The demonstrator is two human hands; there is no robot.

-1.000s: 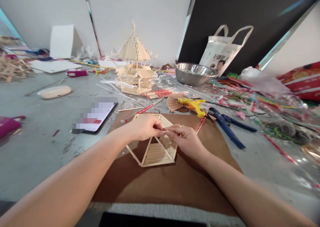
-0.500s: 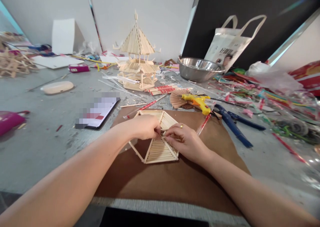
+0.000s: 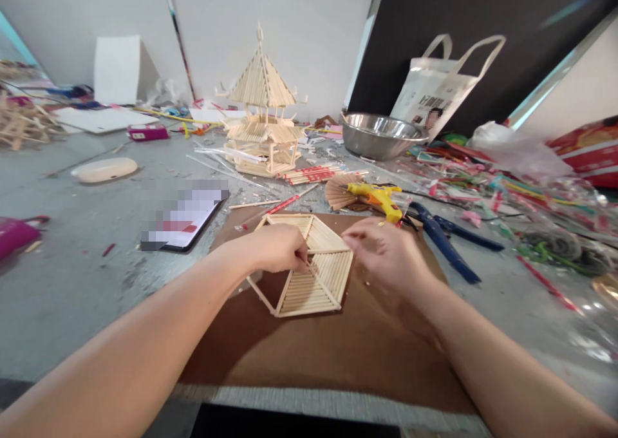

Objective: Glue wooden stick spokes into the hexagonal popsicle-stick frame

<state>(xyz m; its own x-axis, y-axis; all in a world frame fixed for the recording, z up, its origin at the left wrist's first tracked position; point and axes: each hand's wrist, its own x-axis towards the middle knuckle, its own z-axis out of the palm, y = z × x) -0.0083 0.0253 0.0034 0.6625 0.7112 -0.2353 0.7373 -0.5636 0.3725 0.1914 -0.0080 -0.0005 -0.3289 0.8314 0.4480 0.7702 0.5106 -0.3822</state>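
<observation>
Where left hand point(image 3: 280, 248) touches — ribbed wooden hexagon point(image 3: 309, 296) | flat brown sheet point(image 3: 338, 354)

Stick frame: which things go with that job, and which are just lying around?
Likely in the job: stick frame, touched by the left hand; brown sheet; yellow glue gun; stick bundle.

Probably just lying about: metal bowl; white bag; pale case.

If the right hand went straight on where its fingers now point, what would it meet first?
Probably the stick frame, at its right side. Depth is unclear; if the right hand passed above it, perhaps the left hand.
</observation>
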